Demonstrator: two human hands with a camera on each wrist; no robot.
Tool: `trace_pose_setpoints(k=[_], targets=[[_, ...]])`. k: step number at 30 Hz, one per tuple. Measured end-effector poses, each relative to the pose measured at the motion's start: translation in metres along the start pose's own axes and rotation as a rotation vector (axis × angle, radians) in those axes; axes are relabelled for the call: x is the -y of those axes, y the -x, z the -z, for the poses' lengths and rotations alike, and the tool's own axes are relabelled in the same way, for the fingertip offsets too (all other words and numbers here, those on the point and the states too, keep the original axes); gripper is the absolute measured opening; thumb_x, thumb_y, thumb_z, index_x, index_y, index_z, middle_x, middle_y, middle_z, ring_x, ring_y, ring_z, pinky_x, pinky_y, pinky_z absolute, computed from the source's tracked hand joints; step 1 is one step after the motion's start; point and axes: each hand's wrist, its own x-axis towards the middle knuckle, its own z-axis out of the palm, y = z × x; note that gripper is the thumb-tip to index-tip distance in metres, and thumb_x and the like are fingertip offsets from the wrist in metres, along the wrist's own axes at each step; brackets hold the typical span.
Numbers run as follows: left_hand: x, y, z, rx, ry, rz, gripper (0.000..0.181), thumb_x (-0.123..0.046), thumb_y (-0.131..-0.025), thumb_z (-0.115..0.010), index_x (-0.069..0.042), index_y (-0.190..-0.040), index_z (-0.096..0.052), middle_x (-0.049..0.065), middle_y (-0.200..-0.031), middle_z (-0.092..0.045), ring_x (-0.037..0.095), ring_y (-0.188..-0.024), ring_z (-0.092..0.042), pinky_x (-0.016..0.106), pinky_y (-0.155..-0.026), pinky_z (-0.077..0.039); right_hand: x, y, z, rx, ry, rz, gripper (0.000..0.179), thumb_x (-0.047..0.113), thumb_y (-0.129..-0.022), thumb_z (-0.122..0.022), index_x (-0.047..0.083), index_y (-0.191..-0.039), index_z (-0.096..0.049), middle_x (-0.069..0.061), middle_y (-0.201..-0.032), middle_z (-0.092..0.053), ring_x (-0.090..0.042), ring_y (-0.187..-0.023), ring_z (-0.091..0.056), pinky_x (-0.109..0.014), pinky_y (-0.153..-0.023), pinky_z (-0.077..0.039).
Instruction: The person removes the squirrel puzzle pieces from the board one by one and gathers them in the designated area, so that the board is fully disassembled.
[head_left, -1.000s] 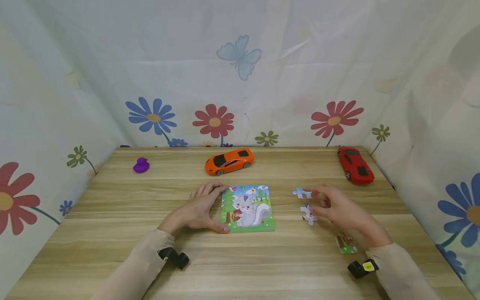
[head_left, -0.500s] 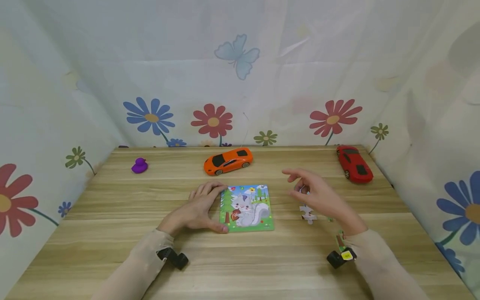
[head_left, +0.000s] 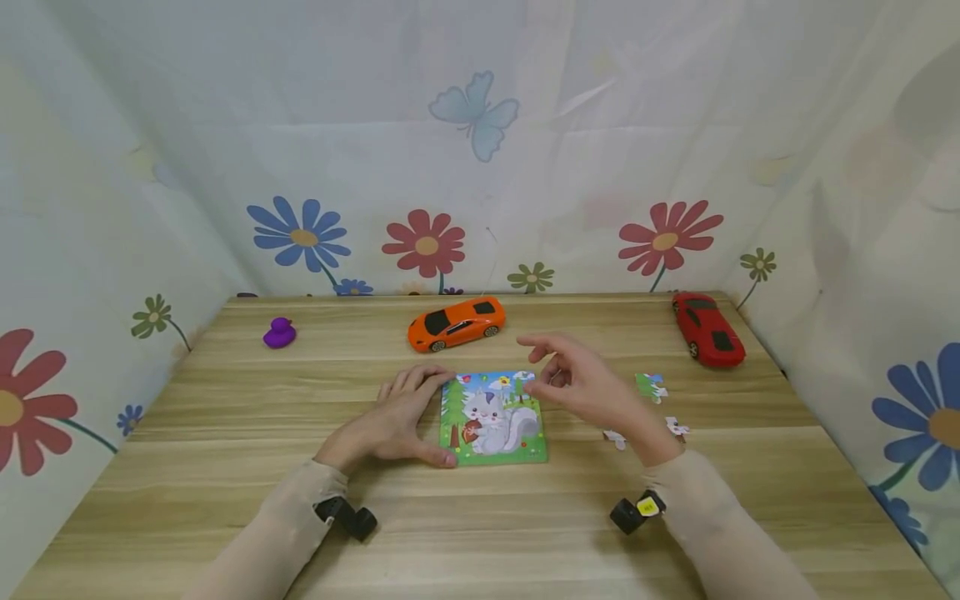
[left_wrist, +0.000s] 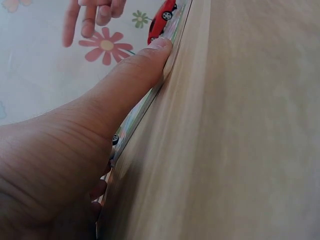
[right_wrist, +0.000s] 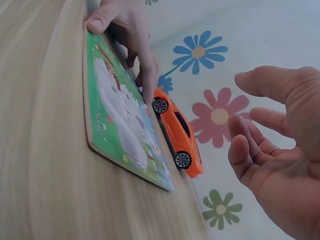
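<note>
My left hand (head_left: 393, 423) holds the left side of a flat squirrel picture puzzle (head_left: 495, 425) on the table, thumb at its front corner and index finger at its back corner. In the left wrist view that thumb (left_wrist: 132, 75) lies along the puzzle's edge. Above the puzzle's right side hovers my right hand (head_left: 588, 387), fingers loosely bent. Nothing shows between those fingers in the right wrist view, where the puzzle (right_wrist: 120, 120) lies left of the hand (right_wrist: 285, 150). Jigsaw pieces lie right of it: a green-and-blue one (head_left: 651, 387), a whitish one (head_left: 615, 439) partly hidden by the forearm, and another (head_left: 677, 429).
An orange toy car (head_left: 457, 323) stands behind the puzzle. At the back right is a red toy car (head_left: 708, 329), and at the back left a purple toy duck (head_left: 280, 333). A flower-printed cloth (head_left: 480, 183) hangs round the wooden table (head_left: 480, 533).
My right hand has moved left from the loose pieces to the puzzle's right side, uncovering pieces at the right. My left hand and the puzzle have stayed put.
</note>
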Motion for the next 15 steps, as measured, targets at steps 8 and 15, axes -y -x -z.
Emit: trace_pose_setpoints(k=[8, 15], targets=[[0.0, -0.001, -0.002, 0.002, 0.001, 0.001, 0.133, -0.079, -0.071, -0.093, -0.018, -0.174, -0.034, 0.01, -0.175, -0.03, 0.037, -0.156, -0.029, 0.063, -0.119, -0.029, -0.009, -0.004, -0.019, 0.081, -0.045, -0.027, 0.068, 0.017, -0.099, -0.087, 0.012, -0.16, -0.057, -0.022, -0.135, -0.064, -0.021, -0.096, -0.07, -0.031, -0.086, -0.061], [-0.001, 0.001, 0.001, -0.008, 0.015, -0.006, 0.132, -0.077, -0.072, -0.094, -0.016, -0.174, -0.035, 0.012, -0.174, -0.031, 0.039, -0.156, -0.03, 0.063, -0.117, -0.03, -0.019, -0.007, -0.034, 0.141, -0.032, -0.009, 0.067, 0.018, -0.099, -0.087, 0.004, -0.158, -0.058, -0.02, -0.128, -0.066, -0.016, -0.093, -0.071, -0.029, -0.083, -0.06]])
